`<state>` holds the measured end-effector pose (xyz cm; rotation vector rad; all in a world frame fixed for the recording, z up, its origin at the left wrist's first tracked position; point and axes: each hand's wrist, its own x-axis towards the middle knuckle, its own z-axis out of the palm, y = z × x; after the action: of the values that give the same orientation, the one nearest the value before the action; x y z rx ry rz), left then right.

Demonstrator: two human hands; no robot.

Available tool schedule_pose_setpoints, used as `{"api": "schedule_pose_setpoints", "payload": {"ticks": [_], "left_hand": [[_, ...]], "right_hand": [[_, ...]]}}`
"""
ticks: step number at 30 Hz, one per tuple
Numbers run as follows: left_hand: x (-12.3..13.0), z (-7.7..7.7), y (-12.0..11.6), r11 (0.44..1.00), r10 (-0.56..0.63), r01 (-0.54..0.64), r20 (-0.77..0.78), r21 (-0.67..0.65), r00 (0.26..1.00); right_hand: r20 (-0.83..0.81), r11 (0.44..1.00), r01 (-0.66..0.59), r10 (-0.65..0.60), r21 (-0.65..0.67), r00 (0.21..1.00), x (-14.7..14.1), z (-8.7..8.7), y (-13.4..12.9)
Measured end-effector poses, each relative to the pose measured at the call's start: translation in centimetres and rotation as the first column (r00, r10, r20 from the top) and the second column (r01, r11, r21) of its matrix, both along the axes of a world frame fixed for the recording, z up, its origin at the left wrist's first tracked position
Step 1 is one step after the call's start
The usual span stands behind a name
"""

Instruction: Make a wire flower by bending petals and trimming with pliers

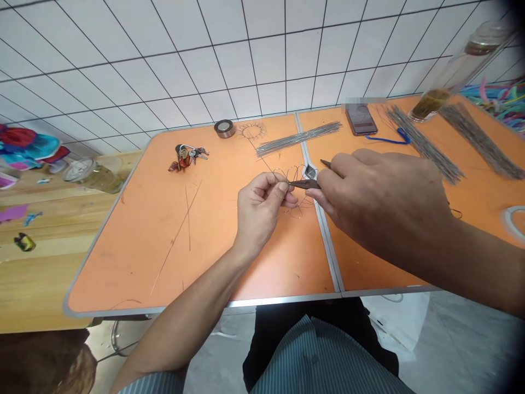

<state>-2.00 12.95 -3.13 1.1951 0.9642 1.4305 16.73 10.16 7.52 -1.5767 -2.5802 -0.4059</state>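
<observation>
My left hand (262,205) pinches a thin wire (292,171) bent into several loops, held a little above the orange table. Wrapped around a pair of pliers is my right hand (377,197). The dark, narrow jaws of the pliers (302,184) meet the wire right at my left fingertips. Most of the pliers' handles are hidden by my right hand. Beyond the hands lies a bundle of straight wires (299,139), and behind my left hand rests a flat ring of looped wire (252,131).
The orange folding table (118,241) has a metal seam. On it are a roll of tape (225,129), keys (191,156), a phone (361,119), a blue pipe cleaner (404,135), more wire bundles (426,145) and a tall glass bottle (443,90). A tiled wall stands behind.
</observation>
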Motion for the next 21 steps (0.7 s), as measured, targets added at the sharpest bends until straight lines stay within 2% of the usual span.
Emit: {"api": "schedule_pose_setpoints", "payload": {"ticks": [4,21], "left_hand": [[0.0,0.0,-0.1,1.0,0.011,-0.011,-0.015,0.015,1.0],[0.1,-0.1,-0.1,0.998,0.058,-0.058,0.001,0.035,0.998]], "right_hand": [[-0.038,0.998,-0.046,0.048,0.032,0.998,-0.1,0.2,-0.4],[0.047,0.998,-0.024,0.021,0.063,0.999,-0.3,-1.0,0.3]]}}
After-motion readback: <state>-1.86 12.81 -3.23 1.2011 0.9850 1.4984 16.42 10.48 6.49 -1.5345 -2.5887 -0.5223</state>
